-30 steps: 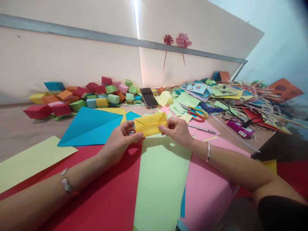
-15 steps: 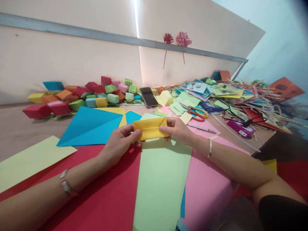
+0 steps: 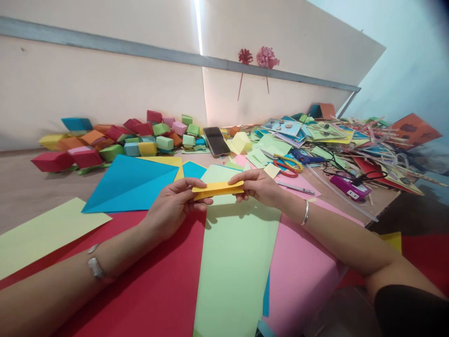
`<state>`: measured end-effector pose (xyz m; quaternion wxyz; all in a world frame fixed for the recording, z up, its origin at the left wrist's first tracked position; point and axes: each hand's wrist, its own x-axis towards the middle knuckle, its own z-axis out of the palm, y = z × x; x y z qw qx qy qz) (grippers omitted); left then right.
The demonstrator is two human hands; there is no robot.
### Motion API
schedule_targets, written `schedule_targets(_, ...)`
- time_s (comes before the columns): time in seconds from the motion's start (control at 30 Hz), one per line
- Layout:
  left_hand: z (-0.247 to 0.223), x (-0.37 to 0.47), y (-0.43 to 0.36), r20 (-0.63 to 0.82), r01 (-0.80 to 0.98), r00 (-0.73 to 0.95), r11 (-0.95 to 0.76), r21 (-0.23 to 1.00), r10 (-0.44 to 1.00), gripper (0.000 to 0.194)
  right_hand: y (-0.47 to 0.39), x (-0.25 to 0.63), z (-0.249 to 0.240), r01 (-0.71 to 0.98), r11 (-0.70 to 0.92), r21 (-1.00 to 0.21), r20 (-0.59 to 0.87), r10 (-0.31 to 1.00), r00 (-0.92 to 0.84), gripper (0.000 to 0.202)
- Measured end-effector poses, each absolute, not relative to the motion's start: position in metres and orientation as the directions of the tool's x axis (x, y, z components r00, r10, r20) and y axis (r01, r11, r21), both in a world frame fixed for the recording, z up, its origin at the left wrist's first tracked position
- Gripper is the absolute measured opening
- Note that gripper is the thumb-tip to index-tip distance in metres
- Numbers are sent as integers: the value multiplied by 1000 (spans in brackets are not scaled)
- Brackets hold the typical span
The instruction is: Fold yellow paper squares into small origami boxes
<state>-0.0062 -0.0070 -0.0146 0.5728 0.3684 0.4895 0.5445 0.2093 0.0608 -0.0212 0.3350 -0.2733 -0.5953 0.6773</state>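
A small folded yellow paper (image 3: 218, 189) is held in the air between my two hands, seen nearly edge-on with a gap along its long side. My left hand (image 3: 174, 202) pinches its left end between thumb and fingers. At the other end, my right hand (image 3: 257, 187) grips it with fingers on top and underneath. Below them lies a pale green sheet (image 3: 238, 262), on which the hands cast a shadow. A red sheet (image 3: 157, 281) spreads under my left forearm, and a pink sheet (image 3: 301, 262) under my right.
Folded paper boxes (image 3: 112, 135) in many colours are heaped at the back left. A phone (image 3: 216, 142) lies behind my hands. Scissors (image 3: 287, 164), a cutter knife (image 3: 296, 188), a glue gun (image 3: 307, 157) and a purple power socket (image 3: 351, 187) sit to the right. Blue paper (image 3: 133, 185) lies left.
The yellow paper has tipped from showing its broad face to nearly edge-on. Fingers of both hands have shifted their hold, the right ones now over its top edge.
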Motion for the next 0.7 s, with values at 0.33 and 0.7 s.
schedule_targets(0.33, -13, -8, -14, -37, -166, -31, 31, 986, 999, 23, 62, 210, -21, -60, 50, -997, 76, 800, -595, 15)
schedule_targets(0.7, -22, -6, -16, 281, 217, -161, -244, 945, 946, 55, 52, 204, -25, 329, 447, -832, 217, 807, -549, 21)
